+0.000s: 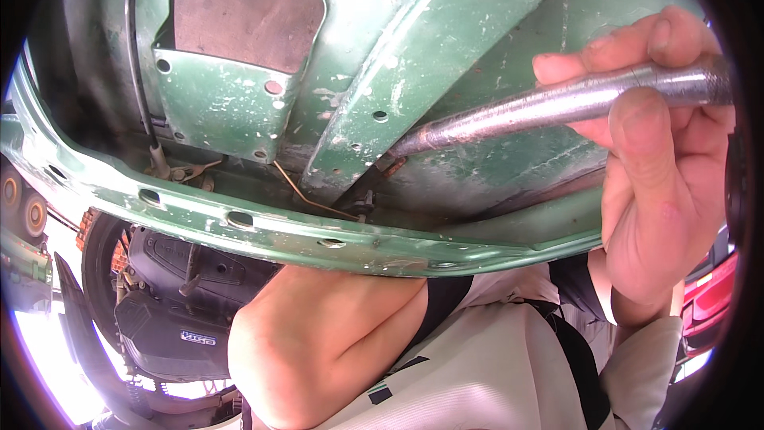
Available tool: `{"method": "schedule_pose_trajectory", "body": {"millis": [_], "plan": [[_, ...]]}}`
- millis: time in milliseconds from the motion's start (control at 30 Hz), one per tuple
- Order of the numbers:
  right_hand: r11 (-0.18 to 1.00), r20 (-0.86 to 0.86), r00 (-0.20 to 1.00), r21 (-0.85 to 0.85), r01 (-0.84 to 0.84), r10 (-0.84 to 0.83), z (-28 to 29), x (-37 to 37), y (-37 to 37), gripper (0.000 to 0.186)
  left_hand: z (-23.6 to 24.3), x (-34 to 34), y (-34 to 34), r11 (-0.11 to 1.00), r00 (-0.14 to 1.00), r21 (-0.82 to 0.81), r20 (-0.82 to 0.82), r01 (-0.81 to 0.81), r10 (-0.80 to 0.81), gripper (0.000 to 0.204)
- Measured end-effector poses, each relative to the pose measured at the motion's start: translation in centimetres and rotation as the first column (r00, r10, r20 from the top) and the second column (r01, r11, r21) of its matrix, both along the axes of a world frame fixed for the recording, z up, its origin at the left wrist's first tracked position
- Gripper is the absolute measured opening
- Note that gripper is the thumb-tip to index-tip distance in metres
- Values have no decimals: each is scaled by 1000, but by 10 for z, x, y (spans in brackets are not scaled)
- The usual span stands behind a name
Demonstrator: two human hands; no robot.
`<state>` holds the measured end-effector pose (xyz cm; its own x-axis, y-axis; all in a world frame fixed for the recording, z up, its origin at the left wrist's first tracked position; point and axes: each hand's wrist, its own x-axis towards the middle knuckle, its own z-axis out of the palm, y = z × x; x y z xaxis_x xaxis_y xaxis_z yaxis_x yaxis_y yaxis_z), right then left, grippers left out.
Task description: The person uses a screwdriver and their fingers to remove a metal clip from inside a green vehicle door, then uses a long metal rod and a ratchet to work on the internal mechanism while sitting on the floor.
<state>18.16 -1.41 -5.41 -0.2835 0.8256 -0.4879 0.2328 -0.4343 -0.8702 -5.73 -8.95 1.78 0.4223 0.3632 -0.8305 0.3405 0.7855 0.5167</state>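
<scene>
My right hand (pixel 660 143) is closed around a silver metal bar (pixel 541 114), thumb on the near side and fingers behind and above. It is a long tapered bar with a knurled grip; I cannot make out what kind of tool it is. The bar slants down to the left. Its thin, darker end meets a small rusty part beside a green rail (pixel 378 87), low in a green painted metal body (pixel 227 91). My left hand does not show. A bare bent limb (pixel 318 326) lies below the green edge.
A curved green lip (pixel 334 251) with oval holes runs across below the bar. A black cable (pixel 131 40) hangs at the left, and a thin copper-coloured line (pixel 302 191) crosses beside the rail. A motorcycle engine (pixel 183 310) stands lower left; something red (pixel 712 295) is at the right.
</scene>
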Motion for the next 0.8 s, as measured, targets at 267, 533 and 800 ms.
{"method": "schedule_pose_trajectory", "body": {"millis": [267,533,800], "plan": [[999,72,997,-27,45,-43,3,-8,-3,40,0,-1,0,1000,999,-2,25,30,-30,20],[991,142,985,108,82,-97,6,12,6,37,0,1,-5,997,998,51,-21,-59,61,21],[995,87,993,61,79,-84,-2,7,-11,35,-3,2,-9,999,1000,34,19,-20,19,21]]}}
